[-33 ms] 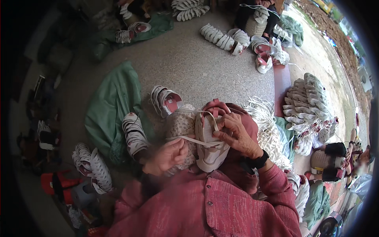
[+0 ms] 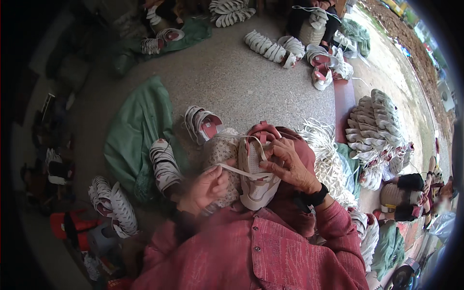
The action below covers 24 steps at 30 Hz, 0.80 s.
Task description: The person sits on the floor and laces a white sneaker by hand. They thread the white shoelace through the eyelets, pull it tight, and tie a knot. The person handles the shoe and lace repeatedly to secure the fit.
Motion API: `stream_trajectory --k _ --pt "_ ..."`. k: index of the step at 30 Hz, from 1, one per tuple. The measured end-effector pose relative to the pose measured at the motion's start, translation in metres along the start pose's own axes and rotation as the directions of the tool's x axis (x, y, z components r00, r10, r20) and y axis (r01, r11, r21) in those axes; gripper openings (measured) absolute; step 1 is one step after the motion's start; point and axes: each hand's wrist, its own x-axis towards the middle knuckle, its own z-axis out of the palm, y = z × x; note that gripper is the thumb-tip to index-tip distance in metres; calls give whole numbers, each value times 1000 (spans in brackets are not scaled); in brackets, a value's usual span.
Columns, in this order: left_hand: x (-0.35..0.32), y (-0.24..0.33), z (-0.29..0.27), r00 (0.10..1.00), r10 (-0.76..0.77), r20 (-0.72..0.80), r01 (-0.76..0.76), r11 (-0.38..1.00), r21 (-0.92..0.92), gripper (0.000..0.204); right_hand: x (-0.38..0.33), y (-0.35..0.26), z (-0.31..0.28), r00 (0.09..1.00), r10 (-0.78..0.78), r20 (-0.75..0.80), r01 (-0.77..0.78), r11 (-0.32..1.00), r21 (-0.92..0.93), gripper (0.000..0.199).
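A white and beige sneaker upper (image 2: 261, 192) with a red lining rests on my lap, its toe toward me. A flat white shoelace (image 2: 237, 170) runs across it, and a loop of lace lies over its upper opening. My left hand (image 2: 205, 190) pinches the lace left of the shoe and holds it taut; some fingers are blurred. On the shoe's right side, my right hand (image 2: 291, 166) grips the edge by the eyelets with thumb and fingers. Whether lace is also under those fingertips is hidden. A flower-patterned cloth (image 2: 220, 152) covers my knee beside the shoe.
Nested shoe uppers (image 2: 164, 164) stand to the left, by a green sack (image 2: 140, 130). A heap of white laces (image 2: 325, 159) lies at my right, with a tall pile of uppers (image 2: 374, 121) beyond. Another person (image 2: 314, 21) sits at the far side.
My left hand has risen slightly, lifting the lace end with it. My right hand and the shoe have hardly moved.
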Motion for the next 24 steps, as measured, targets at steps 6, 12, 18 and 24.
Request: stream_trajectory --k 6,12,18,24 --pt "-31 24 36 965 83 248 -190 875 446 32 -7 15 11 990 -132 -43 123 979 -164 28" --pt "-38 42 101 956 -63 286 -192 602 775 31 -10 16 15 994 -100 -55 88 979 -183 27" --pt "-31 91 15 804 592 -48 -551 774 312 23 -5 14 8 993 -110 -40 105 990 -96 23" --pt "-45 115 -96 641 709 -293 -603 702 380 22 -10 29 16 992 -113 -60 101 981 -167 21"
